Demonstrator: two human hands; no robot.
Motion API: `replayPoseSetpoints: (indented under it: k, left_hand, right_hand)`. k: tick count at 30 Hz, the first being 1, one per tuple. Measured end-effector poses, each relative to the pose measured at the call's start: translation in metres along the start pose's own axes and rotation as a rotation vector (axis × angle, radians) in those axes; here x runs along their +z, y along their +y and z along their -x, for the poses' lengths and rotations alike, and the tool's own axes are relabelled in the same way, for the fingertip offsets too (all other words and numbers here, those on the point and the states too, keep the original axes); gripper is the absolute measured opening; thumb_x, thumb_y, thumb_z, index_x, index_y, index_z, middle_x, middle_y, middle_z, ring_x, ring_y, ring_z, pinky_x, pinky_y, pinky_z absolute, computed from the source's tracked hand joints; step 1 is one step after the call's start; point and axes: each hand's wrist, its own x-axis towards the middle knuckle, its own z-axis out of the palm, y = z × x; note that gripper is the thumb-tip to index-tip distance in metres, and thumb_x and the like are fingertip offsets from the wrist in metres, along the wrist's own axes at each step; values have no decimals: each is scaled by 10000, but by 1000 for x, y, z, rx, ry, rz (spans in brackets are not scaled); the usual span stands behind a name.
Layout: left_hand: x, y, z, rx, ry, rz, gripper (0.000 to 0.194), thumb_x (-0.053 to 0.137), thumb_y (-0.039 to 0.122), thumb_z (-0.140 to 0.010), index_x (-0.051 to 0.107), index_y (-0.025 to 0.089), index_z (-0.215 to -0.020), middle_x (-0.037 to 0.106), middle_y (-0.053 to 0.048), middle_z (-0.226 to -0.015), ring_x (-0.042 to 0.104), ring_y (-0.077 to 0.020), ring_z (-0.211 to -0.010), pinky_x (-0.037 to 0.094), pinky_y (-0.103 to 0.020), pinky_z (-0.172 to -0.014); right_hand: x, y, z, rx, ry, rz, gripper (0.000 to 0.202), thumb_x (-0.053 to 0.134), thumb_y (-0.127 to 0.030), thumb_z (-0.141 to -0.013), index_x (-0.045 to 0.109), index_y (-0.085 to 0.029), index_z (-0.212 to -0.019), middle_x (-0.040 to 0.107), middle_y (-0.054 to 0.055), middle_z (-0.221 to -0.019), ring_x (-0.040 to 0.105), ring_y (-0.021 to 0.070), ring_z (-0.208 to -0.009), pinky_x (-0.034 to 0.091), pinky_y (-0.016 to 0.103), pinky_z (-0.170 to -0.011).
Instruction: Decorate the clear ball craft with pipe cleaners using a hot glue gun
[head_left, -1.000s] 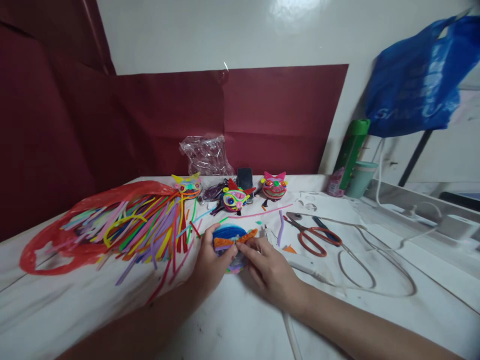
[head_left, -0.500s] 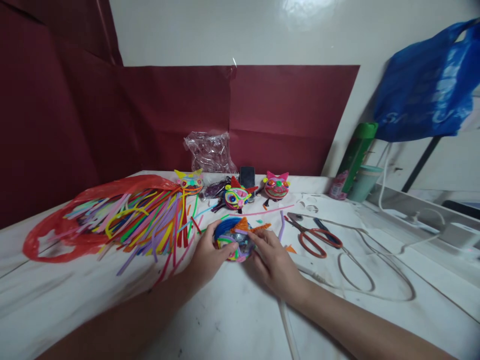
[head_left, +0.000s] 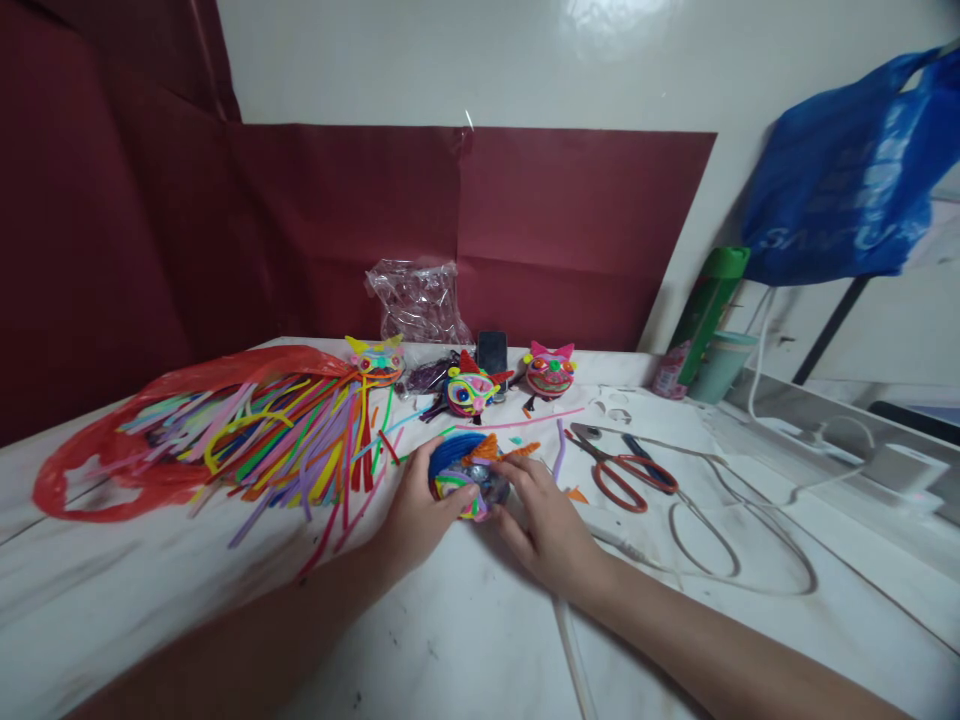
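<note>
Both my hands hold a small round pipe-cleaner mask (head_left: 466, 476) with a blue top and orange ears, low over the white table (head_left: 465, 640). My left hand (head_left: 412, 515) grips its left side with the thumb on the front. My right hand (head_left: 544, 520) closes on its right side, fingers over the face. A red plastic bag (head_left: 142, 430) spilling several coloured pipe cleaners (head_left: 300, 445) lies just left of my left hand. Red-handled scissors (head_left: 626, 470) lie to the right of my right hand.
Three finished masks stand behind: a yellow-eared one (head_left: 377, 360), a red-eared one (head_left: 471, 390), a pink one (head_left: 550, 370), with a phone (head_left: 493, 352) and a clear bag (head_left: 420, 300). A white cable (head_left: 720, 530), a green bottle (head_left: 701, 315), a teal cup (head_left: 722, 365) and a hanging blue bag (head_left: 847, 190) are on the right.
I have turned the mask in my hands: its blue back with the orange strip showed first, now its coloured face is up. My right hand has shifted onto its right side.
</note>
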Motion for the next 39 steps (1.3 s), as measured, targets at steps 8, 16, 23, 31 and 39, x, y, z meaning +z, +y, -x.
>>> replayPoseSetpoints:
  k: [8, 16, 23, 31, 39]
  left_hand:
    - [2, 4, 3, 25, 8, 1, 637, 777, 212, -613, 546, 210, -1207, 575, -105, -1243, 501, -287, -1213, 347, -425, -1059]
    - [2, 3, 2, 20, -13, -9, 661, 766, 214, -622, 534, 207, -1241, 577, -109, -1239, 538, -284, -1169, 392, -413, -1019]
    - [3, 8, 3, 14, 2, -48, 646, 761, 224, -621, 532, 207, -1226, 587, -109, -1220, 548, -278, -1152, 405, -417, -1007]
    - [3, 19, 2, -86, 32, 63, 482, 725, 280, -673, 565, 193, -1120, 628, -89, -1106, 583, -244, -1070, 457, -347, -915]
    - [1, 26, -3, -158, -15, 91, 436, 700, 262, -667, 543, 216, -1071, 643, -30, -972, 621, -206, -925, 488, -297, -779]
  right_hand:
    - [-1, -2, 0, 37, -12, -29, 435, 512, -150, -849, 420, -191, -1272, 498, 154, -1164, 522, 276, -1076, 521, 470, -893]
    - [-1, -4, -1, 52, -42, -11, 389, 494, -149, -861, 472, -163, -1248, 505, 159, -1137, 514, 272, -1051, 517, 451, -877]
    - [-3, -7, -1, -29, -52, 103, 395, 484, -141, -857, 489, -119, -1251, 509, 195, -1134, 513, 287, -998, 517, 466, -830]
    - [0, -6, 0, -67, -74, 157, 462, 495, -114, -826, 469, -127, -1287, 494, 207, -1164, 504, 304, -1033, 506, 483, -843]
    - [1, -8, 2, -58, -56, 109, 491, 516, -125, -819, 452, -119, -1306, 468, 216, -1198, 478, 313, -1074, 489, 501, -887]
